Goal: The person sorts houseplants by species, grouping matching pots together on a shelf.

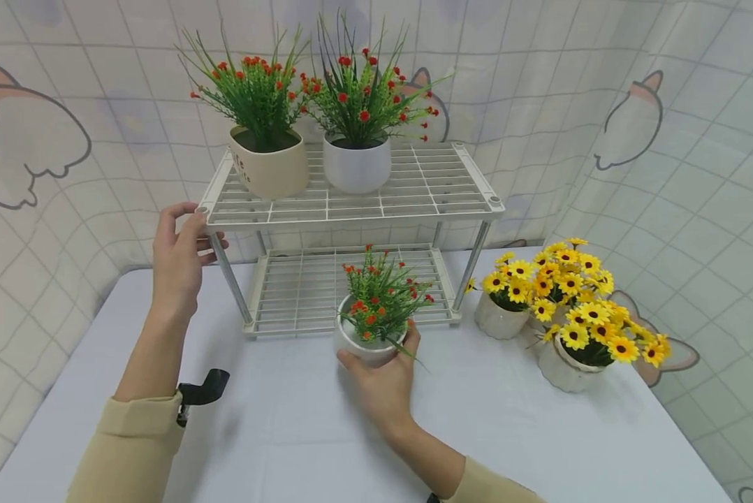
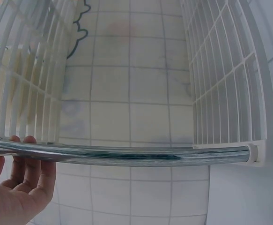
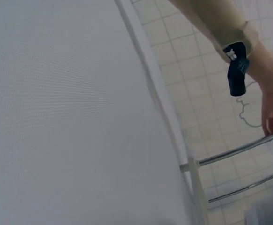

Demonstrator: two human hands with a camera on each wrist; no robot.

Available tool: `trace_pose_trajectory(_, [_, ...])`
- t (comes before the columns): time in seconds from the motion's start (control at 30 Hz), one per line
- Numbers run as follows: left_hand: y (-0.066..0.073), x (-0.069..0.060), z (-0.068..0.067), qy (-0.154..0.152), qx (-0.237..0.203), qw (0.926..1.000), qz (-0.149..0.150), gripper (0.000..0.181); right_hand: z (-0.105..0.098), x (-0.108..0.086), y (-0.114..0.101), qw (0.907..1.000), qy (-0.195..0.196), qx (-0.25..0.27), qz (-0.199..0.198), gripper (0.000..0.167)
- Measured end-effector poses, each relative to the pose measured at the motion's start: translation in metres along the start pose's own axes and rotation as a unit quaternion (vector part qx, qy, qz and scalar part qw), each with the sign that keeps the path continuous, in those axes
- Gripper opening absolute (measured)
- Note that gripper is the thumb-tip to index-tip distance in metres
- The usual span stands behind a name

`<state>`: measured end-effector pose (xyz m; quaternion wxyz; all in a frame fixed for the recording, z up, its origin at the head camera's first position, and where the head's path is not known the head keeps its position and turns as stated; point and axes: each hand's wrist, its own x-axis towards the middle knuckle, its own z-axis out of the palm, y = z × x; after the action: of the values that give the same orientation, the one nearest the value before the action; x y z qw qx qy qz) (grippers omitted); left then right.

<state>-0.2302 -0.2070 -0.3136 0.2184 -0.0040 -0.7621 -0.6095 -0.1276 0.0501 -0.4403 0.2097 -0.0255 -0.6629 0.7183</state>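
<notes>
While left hand (image 1: 181,255) grips rack (image 1: 354,220), right hand (image 1: 385,381) holds pot (image 1: 351,344); white, rounded (red-flowered).

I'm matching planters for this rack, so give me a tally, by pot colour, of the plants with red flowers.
Cream: 1 (the cream pot on the upper shelf)
White: 2 (the white shelf pot and the held pot in the right hand)
Total: 3

Home-like setting, exact room unclear, cartoon-printed wall drapes (image 1: 527,77), white table (image 1: 276,440), wire rack (image 1: 295,283), potted flowers (image 1: 379,307)
</notes>
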Motion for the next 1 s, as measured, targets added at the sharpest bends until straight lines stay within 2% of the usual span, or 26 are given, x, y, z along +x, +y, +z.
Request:
trace_pose_trajectory(0.13, [0.0,0.0,0.0,0.003,-0.017,0.9998,-0.005,0.03,-0.016,0.006,-0.017,0.9999,0.002,-0.001,0.016,0.101])
trace_pose_trajectory(0.47, [0.0,0.0,0.002,0.002,-0.049,0.9987,-0.017,0.027,-0.051,0.016,-0.052,0.9989,-0.01,-0.022,0.04,0.106])
trace_pose_trajectory(0.73, [-0.002,0.001,0.001,-0.003,0.003,0.9999,-0.011,0.034,-0.073,0.024,-0.076,0.9992,-0.021,-0.032,0.013,0.105])
trace_pose_trajectory(1.0, [-0.002,0.005,-0.002,-0.011,-0.009,0.9996,-0.026,0.034,-0.089,0.035,-0.104,0.9988,-0.033,-0.031,0.022,0.098])
